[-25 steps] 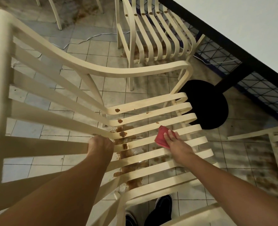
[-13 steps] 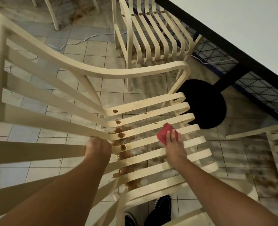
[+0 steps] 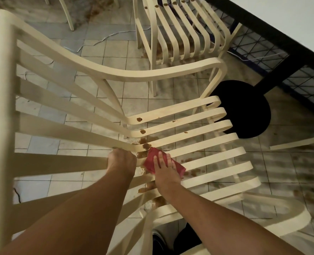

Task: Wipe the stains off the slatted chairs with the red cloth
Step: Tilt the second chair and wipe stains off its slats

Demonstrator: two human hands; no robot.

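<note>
A cream slatted chair (image 3: 204, 124) fills the view below me, with brown stains (image 3: 146, 145) at the bend where seat slats meet back slats. My right hand (image 3: 164, 167) presses the red cloth (image 3: 151, 161) flat on the seat slats near that bend, fingers straight over it. My left hand (image 3: 121, 161) grips a back slat just left of the cloth. Smaller brown spots (image 3: 139, 119) dot the upper slats.
A second stained slatted chair (image 3: 180, 34) stands behind, beside a white table with a black edge (image 3: 274, 34) and round black base (image 3: 244, 109). Part of another chair (image 3: 297, 144) shows at right. The tiled floor (image 3: 104, 57) is stained, with a white cable (image 3: 97, 41).
My right hand slid the red cloth left and toward me along the seat slats, to the stained bend beside my left hand. My left hand kept its hold.
</note>
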